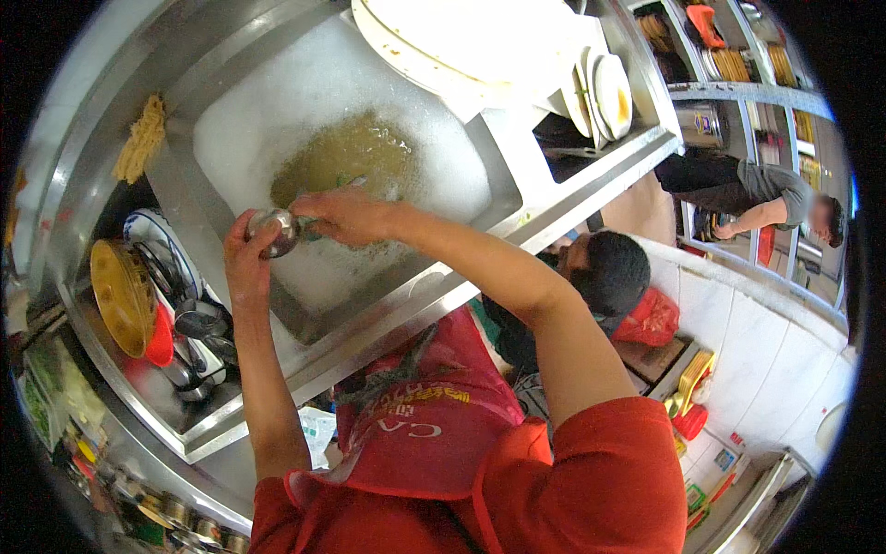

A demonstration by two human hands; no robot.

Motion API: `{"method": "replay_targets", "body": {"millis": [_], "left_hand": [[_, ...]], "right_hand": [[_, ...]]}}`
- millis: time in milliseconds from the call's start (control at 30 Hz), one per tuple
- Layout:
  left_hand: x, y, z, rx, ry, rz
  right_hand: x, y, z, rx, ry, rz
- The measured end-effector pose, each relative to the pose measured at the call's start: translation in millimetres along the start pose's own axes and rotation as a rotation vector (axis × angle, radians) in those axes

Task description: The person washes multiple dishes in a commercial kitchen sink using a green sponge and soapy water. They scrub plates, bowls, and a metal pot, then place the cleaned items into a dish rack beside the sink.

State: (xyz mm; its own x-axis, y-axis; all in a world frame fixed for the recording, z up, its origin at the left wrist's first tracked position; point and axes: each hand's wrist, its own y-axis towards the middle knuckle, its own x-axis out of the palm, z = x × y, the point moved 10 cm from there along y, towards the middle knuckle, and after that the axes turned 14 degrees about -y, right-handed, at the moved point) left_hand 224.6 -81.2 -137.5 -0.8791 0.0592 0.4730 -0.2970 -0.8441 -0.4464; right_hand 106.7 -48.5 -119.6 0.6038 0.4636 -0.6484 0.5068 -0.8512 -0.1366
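Over the middle basin of the steel sink (415, 294), my left hand (243, 266) holds a small rounded stainless steel vessel (279, 239), perhaps a bowl or ladle head. My right hand (353, 216) is right beside it, fingers closed on a small greenish pad or cloth (310, 228) that reaches the vessel's edge. My fingers hide most of the pad. Below both hands, cloudy brownish water (332, 163) fills the basin, ringed by white suds (242, 124).
Left basin: a yellow colander-like bowl (118, 298), a red bowl (160, 336), steel ladles (201, 318). A tan scrubbing cloth (142, 138) lies on the back ledge. White plates (612, 97) stack at right by a large white basin (415, 52). One person (609, 277) is close at my right; another (768, 187) stands by shelves.
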Motion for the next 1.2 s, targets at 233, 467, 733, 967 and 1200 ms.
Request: {"method": "replay_targets", "body": {"millis": [233, 467, 733, 967, 1200], "left_hand": [[-27, -6, 39, 0.026, -0.021, 0.092], [-12, -9, 138, 0.186, -0.153, -0.034], [0, -4, 123, 0.249, -0.418, 0.076], [40, 9, 66, 0.302, -0.121, -0.238], [37, -9, -21, 0.197, 0.044, -0.066]], "right_hand": [[6, -37, 28, 0.168, 0.051, 0.137], [34, -63, 34, 0.382, 0.158, 0.487], [21, -75, 31, 0.523, 0.107, 0.608], [30, -65, 24, 0.447, -0.020, 0.570], [36, -61, 4, 0.419, -0.184, 0.372]]}}
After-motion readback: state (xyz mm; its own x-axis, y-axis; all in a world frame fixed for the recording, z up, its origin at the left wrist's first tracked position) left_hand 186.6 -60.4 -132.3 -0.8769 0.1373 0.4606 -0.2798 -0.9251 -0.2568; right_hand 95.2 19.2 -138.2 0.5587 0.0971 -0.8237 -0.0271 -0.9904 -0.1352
